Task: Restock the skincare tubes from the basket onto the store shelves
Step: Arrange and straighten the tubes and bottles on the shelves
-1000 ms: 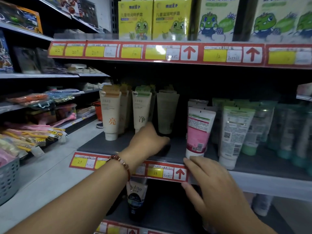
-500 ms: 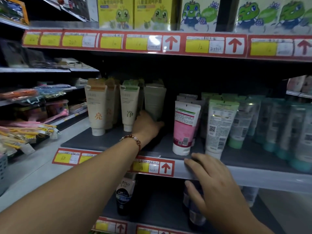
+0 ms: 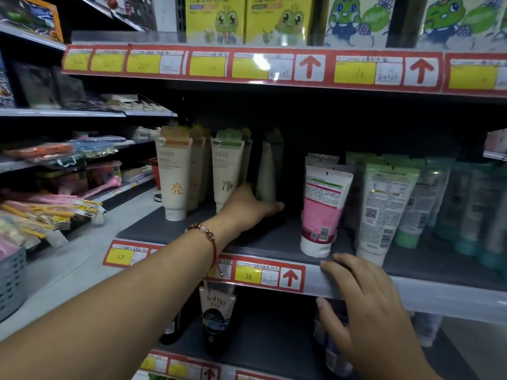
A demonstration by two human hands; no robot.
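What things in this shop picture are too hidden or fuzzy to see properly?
Head view only:
- Left hand: its fingertips reach behind the cream tube with the green character, so its grip cannot be told.
- Grey plastic basket: cut off by the left edge; contents unseen.
- Yellow price labels: handwriting too small and blurred.
- Teal-capped tubes at far right: blurred.
- Dark tube on the lower shelf: partly hidden by the forearm.

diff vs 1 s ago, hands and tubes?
The left hand reached deeper into the shelf, past the green-capped tube, up to the dull green tube, which now stands farther back. Whether it grips that tube is hidden. The right hand kept resting on the shelf edge. The pink tube and the other tubes stayed put.
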